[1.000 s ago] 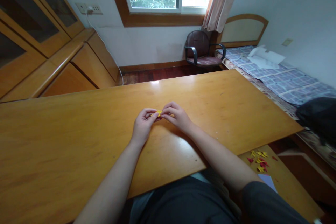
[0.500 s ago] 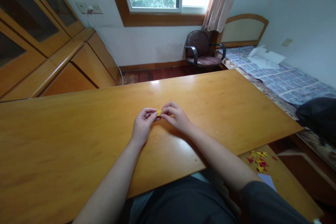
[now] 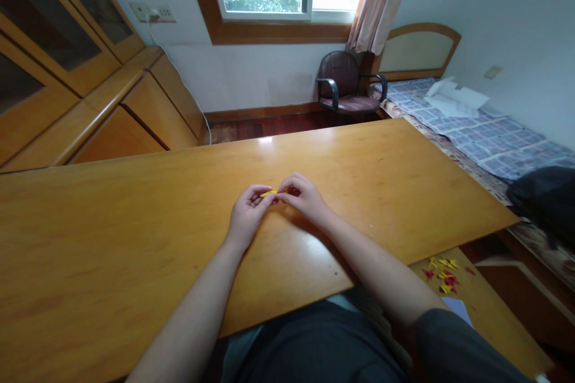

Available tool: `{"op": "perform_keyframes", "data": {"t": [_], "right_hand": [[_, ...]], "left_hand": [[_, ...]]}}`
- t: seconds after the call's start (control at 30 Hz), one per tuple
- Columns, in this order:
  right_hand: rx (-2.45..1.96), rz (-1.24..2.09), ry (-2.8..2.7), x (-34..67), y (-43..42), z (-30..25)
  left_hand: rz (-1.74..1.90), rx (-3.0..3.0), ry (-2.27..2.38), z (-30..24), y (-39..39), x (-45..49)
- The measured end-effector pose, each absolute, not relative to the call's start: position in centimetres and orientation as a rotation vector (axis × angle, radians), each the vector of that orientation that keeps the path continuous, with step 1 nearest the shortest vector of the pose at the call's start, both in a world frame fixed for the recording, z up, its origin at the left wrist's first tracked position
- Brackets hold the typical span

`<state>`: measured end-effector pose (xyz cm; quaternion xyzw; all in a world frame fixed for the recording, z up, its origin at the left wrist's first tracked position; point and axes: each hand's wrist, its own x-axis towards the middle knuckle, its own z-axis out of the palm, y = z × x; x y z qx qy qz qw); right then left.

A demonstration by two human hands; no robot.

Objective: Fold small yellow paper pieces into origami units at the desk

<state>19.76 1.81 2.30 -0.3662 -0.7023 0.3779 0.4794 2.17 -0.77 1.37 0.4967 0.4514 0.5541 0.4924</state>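
A small piece of folded yellow paper [image 3: 270,192] is pinched between my two hands above the middle of the wooden table. My left hand [image 3: 250,206] grips it from the left with thumb and fingers. From the right, the fingertips of my right hand [image 3: 302,195] close on its other end. A pointed yellow tip shows over the left fingers; the rest of the fold is partly hidden by the fingertips.
The wooden table [image 3: 135,239] spreads beneath my arms. On a lower surface at right lie several yellow and red folded paper pieces [image 3: 447,278] and a pale sheet [image 3: 457,309]. Beyond the table stand an armchair [image 3: 344,87] and a bed [image 3: 489,137]; a cabinet [image 3: 103,90] is at left.
The yellow paper has turned between my fingers, and a longer pointed part now shows toward the left. Both hands have shifted only slightly and keep their pinch.
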Motion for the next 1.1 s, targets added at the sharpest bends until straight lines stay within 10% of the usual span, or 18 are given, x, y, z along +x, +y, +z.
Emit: {"op": "perform_keyframes", "data": {"t": [1.1], "right_hand": [[-0.811, 1.473, -1.202, 19.2, 2.2, 1.1]], "left_hand": [[1.209, 1.113, 1.073, 1.0, -0.5, 2.2]]}}
